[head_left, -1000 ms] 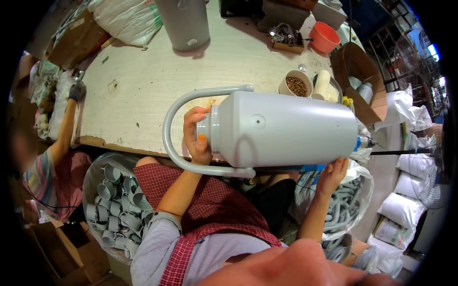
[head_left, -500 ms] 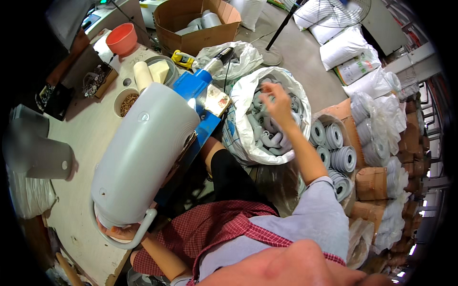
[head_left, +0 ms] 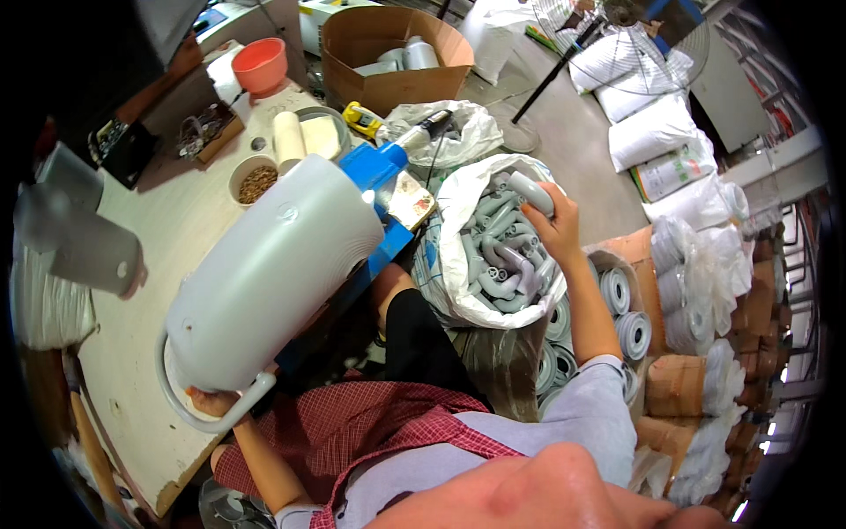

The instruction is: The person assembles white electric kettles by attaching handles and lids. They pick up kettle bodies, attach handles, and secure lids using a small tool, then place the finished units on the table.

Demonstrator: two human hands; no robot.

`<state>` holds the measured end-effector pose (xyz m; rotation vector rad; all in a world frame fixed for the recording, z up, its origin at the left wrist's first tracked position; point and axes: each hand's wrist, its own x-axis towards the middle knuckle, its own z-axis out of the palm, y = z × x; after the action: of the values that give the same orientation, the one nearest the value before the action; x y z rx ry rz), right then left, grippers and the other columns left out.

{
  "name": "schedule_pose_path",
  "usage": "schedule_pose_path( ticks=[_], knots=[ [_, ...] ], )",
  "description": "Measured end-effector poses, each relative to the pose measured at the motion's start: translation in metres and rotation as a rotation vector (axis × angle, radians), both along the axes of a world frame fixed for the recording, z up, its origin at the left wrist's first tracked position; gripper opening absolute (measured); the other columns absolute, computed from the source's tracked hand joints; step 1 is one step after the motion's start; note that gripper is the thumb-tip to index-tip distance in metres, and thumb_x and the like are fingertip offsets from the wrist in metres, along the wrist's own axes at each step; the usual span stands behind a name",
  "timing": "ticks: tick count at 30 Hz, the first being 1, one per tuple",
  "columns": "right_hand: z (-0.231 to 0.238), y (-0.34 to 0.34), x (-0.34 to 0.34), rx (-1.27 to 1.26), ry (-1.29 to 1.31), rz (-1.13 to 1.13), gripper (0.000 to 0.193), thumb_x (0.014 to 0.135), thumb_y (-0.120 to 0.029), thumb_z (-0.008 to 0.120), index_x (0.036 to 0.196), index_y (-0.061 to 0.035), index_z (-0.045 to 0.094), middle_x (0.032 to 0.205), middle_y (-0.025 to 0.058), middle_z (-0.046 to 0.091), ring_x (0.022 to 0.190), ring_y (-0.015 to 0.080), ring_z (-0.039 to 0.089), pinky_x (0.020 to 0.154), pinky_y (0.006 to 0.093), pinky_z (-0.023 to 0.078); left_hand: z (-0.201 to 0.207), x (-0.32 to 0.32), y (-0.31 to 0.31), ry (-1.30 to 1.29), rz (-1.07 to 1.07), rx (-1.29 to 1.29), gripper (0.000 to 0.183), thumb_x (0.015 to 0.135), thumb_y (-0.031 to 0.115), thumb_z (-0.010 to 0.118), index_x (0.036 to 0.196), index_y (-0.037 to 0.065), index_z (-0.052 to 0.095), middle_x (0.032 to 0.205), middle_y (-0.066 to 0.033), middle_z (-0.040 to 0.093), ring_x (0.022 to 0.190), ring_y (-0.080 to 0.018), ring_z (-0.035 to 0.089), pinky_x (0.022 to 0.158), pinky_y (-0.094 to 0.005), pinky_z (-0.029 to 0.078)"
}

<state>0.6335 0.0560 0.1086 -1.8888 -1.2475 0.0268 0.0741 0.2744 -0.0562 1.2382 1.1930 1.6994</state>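
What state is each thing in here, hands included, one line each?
Gray jug, on its side
Left hand, at the jug's near end, partly hidden
Right hand, closed on a gray tube
White bag, open, filled with bent gray tubes
Cardboard box, open, gray containers inside
Cup, open, holding small brown pieces
Red bowl, upright
Fan, cannot tell whether it's running

Since a second ago: right hand [head_left: 557,222] off the base of the grey jug [head_left: 273,273]. Half a second back it hung over the white sack [head_left: 448,256], looking empty; now grips a grey tube [head_left: 534,195] there. View swung right: jug shows slanted, co-worker gone, grey rings [head_left: 633,336] in sight.
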Motion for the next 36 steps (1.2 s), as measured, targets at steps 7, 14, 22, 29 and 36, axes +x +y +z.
schedule_pose_path(
  ticks=[7,14,22,29,36],
  knots=[
    [0.069,0.068,-0.08,0.206,-0.318,0.488,0.03,0.074,-0.01,0.074,0.101,-0.0016,0.064,0.081,0.0125,0.067,0.065,0.0272,0.064,0.06,0.0335,0.049,-0.019,0.004,-0.002,0.309,-0.087,0.121,0.075,0.093,0.069,0.037,0.087,-0.002,0.06,0.076,-0.0075,0.061,0.069,-0.0171,0.055,0.06,-0.0327,0.043],
    [0.119,0.164,-0.208,0.093,-0.87,1.049,0.031,0.069,-0.004,0.07,0.099,-0.0099,0.066,0.104,0.0081,0.065,0.101,0.0282,0.062,0.093,0.0477,0.046,0.045,0.026,-0.007,0.304,-0.232,0.224,0.065,0.09,0.063,0.051,0.101,0.0,0.064,0.092,-0.0111,0.066,0.088,-0.0276,0.062,0.089,-0.0414,0.041],
    [0.092,0.201,-0.218,-0.011,-0.502,1.043,0.03,0.08,0.002,0.065,0.109,-0.0006,0.065,0.124,0.0208,0.059,0.104,0.029,0.065,0.088,0.0397,0.054,0.074,0.028,-0.004,0.383,-0.192,0.443,0.054,0.094,0.053,0.051,0.092,0.002,0.068,0.09,-0.0127,0.068,0.092,-0.0316,0.063,0.097,-0.0476,0.035],
    [0.123,0.244,-0.295,-0.522,-0.051,0.862,0.04,0.086,-0.01,0.064,0.125,-0.006,0.057,0.106,0.0173,0.064,0.092,0.0292,0.063,0.081,0.0333,0.05,0.069,0.028,0.003,0.405,-0.149,0.562,0.046,0.093,0.044,0.057,0.095,-0.001,0.066,0.09,-0.0148,0.068,0.092,-0.0332,0.063,0.097,-0.0488,0.036],
    [0.134,0.236,-0.311,-0.112,-0.84,1.072,0.037,0.074,-0.022,0.078,0.107,-0.0137,0.065,0.086,0.0039,0.062,0.074,0.0228,0.062,0.063,0.0342,0.051,0.067,0.025,0.007,0.417,-0.171,0.575,0.043,0.092,0.042,0.059,0.094,-0.001,0.066,0.09,-0.0147,0.067,0.09,-0.032,0.063,0.095,-0.0482,0.037]
  ],
)
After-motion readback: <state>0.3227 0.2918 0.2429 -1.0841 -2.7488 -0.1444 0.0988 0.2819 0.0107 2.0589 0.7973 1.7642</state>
